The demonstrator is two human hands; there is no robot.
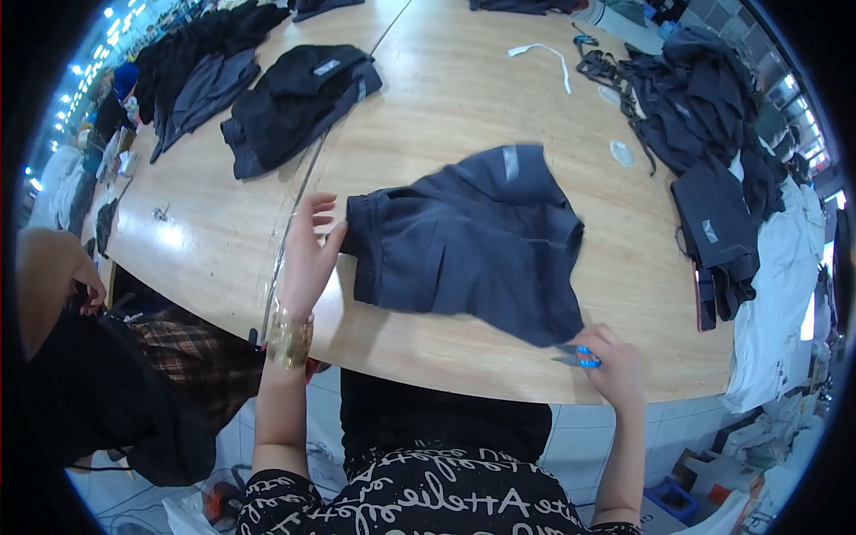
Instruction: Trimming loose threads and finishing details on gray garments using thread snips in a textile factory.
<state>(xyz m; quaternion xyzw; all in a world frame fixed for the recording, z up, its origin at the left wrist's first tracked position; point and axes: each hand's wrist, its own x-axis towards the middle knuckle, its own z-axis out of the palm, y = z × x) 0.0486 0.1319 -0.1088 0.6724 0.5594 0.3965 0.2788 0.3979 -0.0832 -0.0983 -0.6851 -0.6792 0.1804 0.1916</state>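
Dark navy shorts (481, 245) lie spread on the table, with the elastic waistband on the left and the legs toward the right. A small light label shows near the far leg's hem. My left hand (310, 254) is open beside the waistband, its fingers apart; whether the fingertips touch the cloth I cannot tell. At the near leg's hem corner is my right hand (615, 364), closed on small blue-handled thread snips (587, 357). Their blades point left, just below the hem. The right fingers also reach the hem corner, but a grip on it is unclear.
Folded dark shorts (303, 102) lie far left, near more dark garments (209, 76). Piled dark clothes (700, 107) and white cloth (776, 312) line the right edge. A white strip (544, 58) lies at the back. Another person's hand (85, 276) is at left.
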